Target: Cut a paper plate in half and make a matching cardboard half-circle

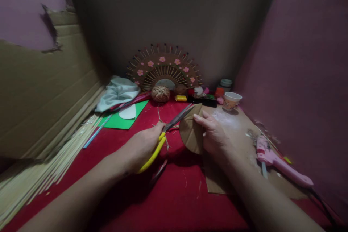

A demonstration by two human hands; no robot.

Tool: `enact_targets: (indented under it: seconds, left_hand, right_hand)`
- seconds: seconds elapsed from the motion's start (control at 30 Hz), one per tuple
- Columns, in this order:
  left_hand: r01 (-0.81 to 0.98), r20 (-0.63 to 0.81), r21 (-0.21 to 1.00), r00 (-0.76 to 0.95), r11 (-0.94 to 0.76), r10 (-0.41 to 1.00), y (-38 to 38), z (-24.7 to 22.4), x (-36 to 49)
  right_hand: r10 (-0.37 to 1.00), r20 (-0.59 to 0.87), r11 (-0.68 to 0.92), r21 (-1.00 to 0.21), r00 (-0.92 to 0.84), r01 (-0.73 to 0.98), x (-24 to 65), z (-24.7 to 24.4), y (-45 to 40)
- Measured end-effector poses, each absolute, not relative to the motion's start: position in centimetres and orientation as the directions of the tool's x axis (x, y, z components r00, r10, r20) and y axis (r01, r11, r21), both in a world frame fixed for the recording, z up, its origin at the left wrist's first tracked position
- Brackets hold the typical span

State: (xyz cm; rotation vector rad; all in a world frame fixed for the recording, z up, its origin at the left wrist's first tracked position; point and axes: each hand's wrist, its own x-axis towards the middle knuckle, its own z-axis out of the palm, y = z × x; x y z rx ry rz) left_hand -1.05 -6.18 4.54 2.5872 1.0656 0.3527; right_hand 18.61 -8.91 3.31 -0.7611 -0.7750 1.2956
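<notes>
My left hand (145, 143) is closed around the yellow handles of a pair of scissors (174, 120), whose blades point up and to the right. The blades lie at the upper left edge of a brown cardboard piece (189, 132) with a rounded left side and a crease across it. My right hand (214, 130) pinches this cardboard by its right side, thumb and fingers pressed on it. Below the scissors, strands of twine lie on the red cloth (174, 192). A ball of twine (160, 94) sits just behind.
A pink glue gun (282, 166) rests on a flat cardboard sheet (220, 185) at right, near a paper cup (232, 100). Thin sticks (62, 156) and green paper (140, 114) lie at left. A decorated fan (163, 63) of sticks and flowers stands at the back.
</notes>
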Motion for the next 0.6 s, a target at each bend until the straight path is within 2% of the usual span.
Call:
enact_targets:
  seconds: [0.23,0.6]
  left_hand:
    - [0.636,0.169,0.316,0.692,-0.704,0.702,-6.12,4.04,-0.80]
    - [0.622,0.204,0.315,0.693,-0.717,0.691,-6.22,3.78,-0.73]
  right_hand:
    - [0.987,0.089,0.148,-0.824,0.133,-0.547,18.55,3.21,-8.82]
    - [0.984,0.114,0.170,-0.815,0.134,-0.554,18.57,2.91,-8.65]
